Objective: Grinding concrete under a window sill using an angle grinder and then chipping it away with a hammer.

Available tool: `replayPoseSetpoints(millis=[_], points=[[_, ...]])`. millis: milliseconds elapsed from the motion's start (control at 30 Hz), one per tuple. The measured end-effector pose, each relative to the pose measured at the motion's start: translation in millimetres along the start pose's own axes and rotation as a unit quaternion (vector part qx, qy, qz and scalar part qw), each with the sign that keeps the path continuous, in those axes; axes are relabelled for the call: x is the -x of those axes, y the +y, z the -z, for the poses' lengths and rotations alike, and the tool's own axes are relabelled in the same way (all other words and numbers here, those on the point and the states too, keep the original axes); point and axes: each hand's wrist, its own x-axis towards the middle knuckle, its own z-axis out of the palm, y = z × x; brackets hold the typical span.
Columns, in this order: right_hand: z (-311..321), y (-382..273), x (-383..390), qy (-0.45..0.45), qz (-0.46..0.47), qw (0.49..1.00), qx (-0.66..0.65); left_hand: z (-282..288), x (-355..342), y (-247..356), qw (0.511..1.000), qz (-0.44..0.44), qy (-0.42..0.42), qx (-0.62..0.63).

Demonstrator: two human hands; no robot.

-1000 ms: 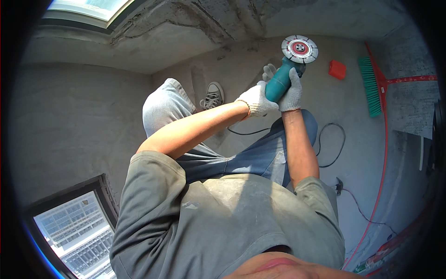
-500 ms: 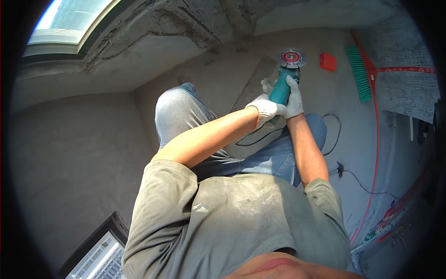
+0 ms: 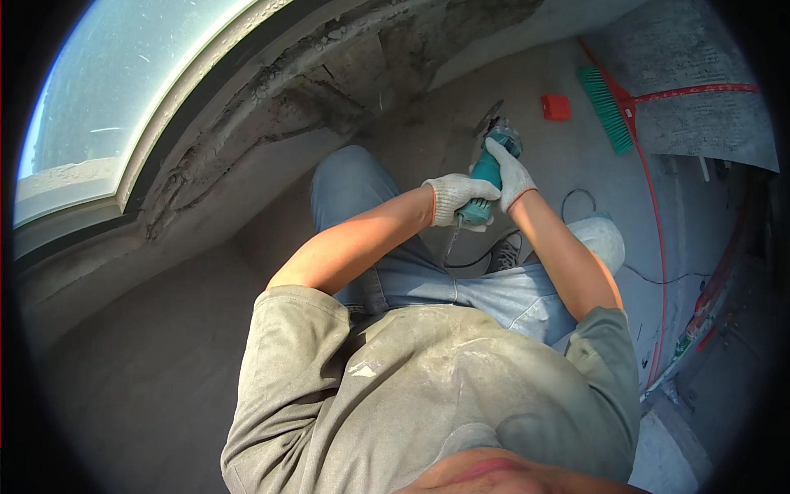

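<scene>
Two gloves on: my left hand (image 3: pixel 455 196) and right hand (image 3: pixel 514 174) grip the grinder (image 3: pixel 486 170). Its disc (image 3: pixel 490 116), earlier face-on, now tilts nearly edge-on; grinder teal, elongated.

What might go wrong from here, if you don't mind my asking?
The dark cord runs close by the shoe, so a foot might snag it. The gloved right hand grips the teal angle grinder near its disc; if it slipped forward, it could meet the edge.
</scene>
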Motion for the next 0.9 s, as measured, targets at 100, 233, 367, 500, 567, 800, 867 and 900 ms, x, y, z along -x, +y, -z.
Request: replayPoseSetpoints(millis=[100,233,367,500,567,800,867,900], points=[[5,5,5,0.028,0.032,0.999,-0.013,24,-10,-3,0.998,0.013,-0.069,-0.004],[12,6,21,0.041,0.063,0.994,-0.082,34,-27,5,0.986,0.018,-0.155,-0.060],[8,-7,36,0.129,0.065,0.987,-0.076,18,-29,16,0.978,0.028,-0.176,-0.111],[3,-19,39,0.118,0.110,0.984,-0.074,8,-32,28,0.972,0.000,-0.188,-0.140],[3,-20,39,0.115,0.134,0.982,-0.067,9,-33,32,0.970,-0.037,-0.186,-0.150],[2,-9,35,0.062,0.202,0.971,-0.108,15,-35,32,0.959,-0.055,-0.207,-0.188],[-1,-5,30,0.090,0.195,0.973,-0.090,21,-32,27,0.957,-0.055,-0.213,-0.188],[-2,-3,27,0.082,0.175,0.978,-0.083,25,-32,24,0.964,-0.043,-0.205,-0.164]])
